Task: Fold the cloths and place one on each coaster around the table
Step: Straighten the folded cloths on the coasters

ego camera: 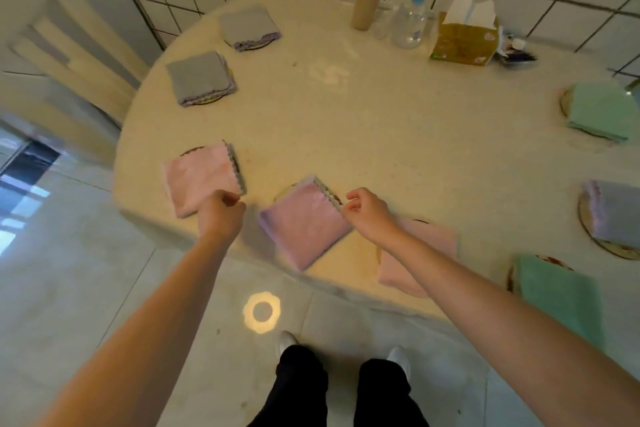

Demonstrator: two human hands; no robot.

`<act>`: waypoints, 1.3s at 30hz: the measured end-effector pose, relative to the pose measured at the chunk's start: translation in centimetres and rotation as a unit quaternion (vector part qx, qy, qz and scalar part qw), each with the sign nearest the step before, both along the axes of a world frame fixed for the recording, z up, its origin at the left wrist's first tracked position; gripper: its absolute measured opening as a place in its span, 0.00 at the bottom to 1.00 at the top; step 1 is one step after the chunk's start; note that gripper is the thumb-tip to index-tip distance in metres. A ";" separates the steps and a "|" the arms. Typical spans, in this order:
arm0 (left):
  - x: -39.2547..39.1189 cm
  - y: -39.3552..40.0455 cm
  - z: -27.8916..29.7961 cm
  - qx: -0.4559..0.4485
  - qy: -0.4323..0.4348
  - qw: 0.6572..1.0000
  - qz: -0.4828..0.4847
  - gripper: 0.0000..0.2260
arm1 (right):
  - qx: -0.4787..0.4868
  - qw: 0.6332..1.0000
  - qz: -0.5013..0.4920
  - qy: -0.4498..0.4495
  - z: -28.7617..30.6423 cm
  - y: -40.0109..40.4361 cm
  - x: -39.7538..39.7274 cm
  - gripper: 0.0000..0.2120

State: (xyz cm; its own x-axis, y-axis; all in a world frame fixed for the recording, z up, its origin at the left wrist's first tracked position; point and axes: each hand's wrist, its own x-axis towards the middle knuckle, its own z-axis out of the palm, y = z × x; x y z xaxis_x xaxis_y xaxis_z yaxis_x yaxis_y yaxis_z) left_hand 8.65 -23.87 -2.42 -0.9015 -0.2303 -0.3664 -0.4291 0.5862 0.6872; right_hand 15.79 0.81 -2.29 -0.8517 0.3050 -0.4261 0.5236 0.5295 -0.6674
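A folded mauve cloth [304, 225] lies on a coaster [286, 191] at the near edge of the round table [381, 132]. My right hand [367, 211] hovers at its right corner, fingers loosely curled with a gap between thumb and finger, holding nothing. My left hand [221, 211] is just left of that cloth, loosely curled and empty, over the corner of a folded pink cloth [201, 177]. A pale pink cloth [440, 239] lies partly hidden under my right forearm. Other folded cloths sit on coasters around the rim: two grey [201, 78] [247, 24], two green [554, 288] [602, 111], one lilac-grey [616, 215].
At the back by the tiled wall stand a brown cup [365, 7], a clear pump bottle [410, 21] and a tissue box [464, 38]. A wooden chair [69, 55] is at the table's left. My legs and shoes show on the floor below.
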 end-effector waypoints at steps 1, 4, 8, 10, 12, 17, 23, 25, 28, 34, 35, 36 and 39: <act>-0.9 -1.5 0.0 -0.004 0.001 1.000 0.005 0.09 | 0.016 1.000 -0.001 -0.014 -0.4 -1.1 -0.9 0.17; -3.4 -5.3 -0.5 -0.061 -0.009 0.998 0.020 0.10 | 0.046 0.997 0.017 -0.056 -1.4 -3.0 -2.6 0.17; -5.8 -8.1 -0.9 -0.129 -0.043 0.990 0.044 0.17 | 0.104 0.989 0.060 -0.084 -3.4 -3.5 -3.8 0.19; -6.7 -9.0 -1.2 -0.099 -0.060 0.991 0.067 0.19 | 0.103 0.989 0.051 -0.094 -3.3 -3.8 -4.2 0.21; -7.5 -9.5 -1.6 -0.073 -0.072 0.991 0.087 0.18 | 0.097 0.988 0.041 -0.114 -3.2 -4.0 -4.7 0.21; -9.0 -9.8 -2.1 -0.032 -0.118 0.984 0.129 0.20 | 0.133 0.980 0.054 -0.141 -3.7 -3.4 -6.3 0.27; -9.4 -10.1 -2.7 0.000 -0.169 0.973 0.159 0.26 | 0.158 0.963 0.114 -0.186 -3.3 -3.0 -6.9 0.23; -9.7 -10.3 -2.6 0.027 -0.175 0.970 0.167 0.28 | 0.115 0.971 0.098 -0.186 -3.0 -2.7 -7.3 0.24; -10.6 -11.1 -2.5 0.094 -0.175 0.966 0.164 0.28 | 0.046 0.970 0.063 -0.228 -2.2 -2.7 -7.7 0.19; -12.0 -12.5 -1.4 0.278 -0.159 0.945 0.062 0.20 | -0.086 0.969 0.012 -0.232 -1.7 -3.0 -6.9 0.11; -12.3 -12.7 -0.9 0.306 -0.163 0.937 0.037 0.18 | -0.097 0.971 -0.006 -0.217 -1.5 -3.0 -6.5 0.14; -12.7 -13.0 -0.5 0.325 -0.169 0.931 0.010 0.16 | -0.113 0.974 -0.028 -0.194 -1.0 -3.4 -6.1 0.14; -14.2 -13.6 0.9 0.339 -0.207 0.915 -0.073 0.15 | -0.227 0.960 -0.106 -0.127 0.6 -4.3 -4.9 0.13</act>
State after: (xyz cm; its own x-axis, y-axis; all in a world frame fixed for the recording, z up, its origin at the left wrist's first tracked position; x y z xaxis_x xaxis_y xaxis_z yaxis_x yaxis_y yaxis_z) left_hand -5.55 -37.47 -1.55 -0.6567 0.2871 -0.6974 -0.6858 0.1573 0.7106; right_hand 10.90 -3.52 -1.71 -0.6415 0.1934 -0.7424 0.7643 0.0782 -0.6401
